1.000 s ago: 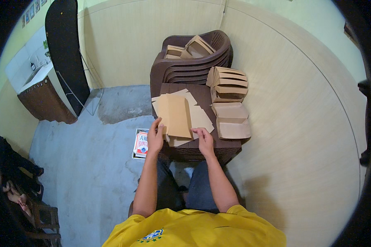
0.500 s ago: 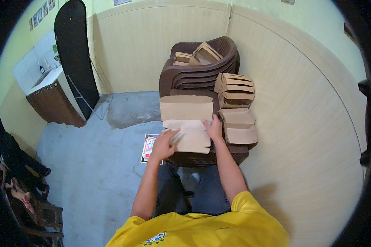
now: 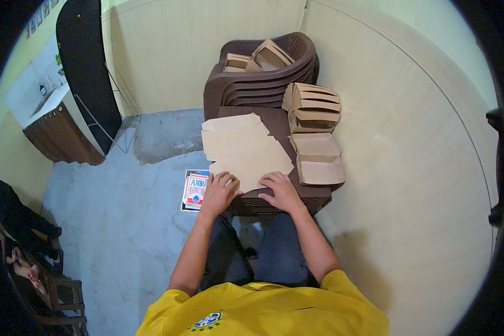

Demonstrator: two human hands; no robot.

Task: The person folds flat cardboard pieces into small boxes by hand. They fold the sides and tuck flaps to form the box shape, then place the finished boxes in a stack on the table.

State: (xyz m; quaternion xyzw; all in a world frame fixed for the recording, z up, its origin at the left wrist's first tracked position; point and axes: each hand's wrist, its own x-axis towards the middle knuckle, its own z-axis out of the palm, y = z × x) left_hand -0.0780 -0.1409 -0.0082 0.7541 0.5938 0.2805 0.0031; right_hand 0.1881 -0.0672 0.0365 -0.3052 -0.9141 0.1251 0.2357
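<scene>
A flat brown cardboard box blank [image 3: 246,147], notched along its sides, lies unfolded and askew on a dark brown plastic surface [image 3: 274,119]. On its near left corner rests my left hand [image 3: 220,193], fingers bent but apart, thumb toward the middle. My right hand [image 3: 281,191] lies at the near right edge. Its fingers are spread on the cardboard and its thumb points inward. Neither hand is closed round anything. To the right of the blank sits an opened cardboard box [image 3: 319,159], and behind that a stack of folded cardboard boxes [image 3: 315,106].
Stacked brown plastic chairs [image 3: 257,84] stand at the back, with small cardboard boxes [image 3: 270,57] on the top seat. A white box [image 3: 195,190] of printed packs is on the floor at left. A black ironing board [image 3: 84,73] leans near a sink cabinet [image 3: 64,126]. Another person's legs [image 3: 25,215] show far left.
The blank's raised far panel has gone down flat, and the sheet now lies turned at an angle. Both hands have come to its near edge. The view has shifted slightly.
</scene>
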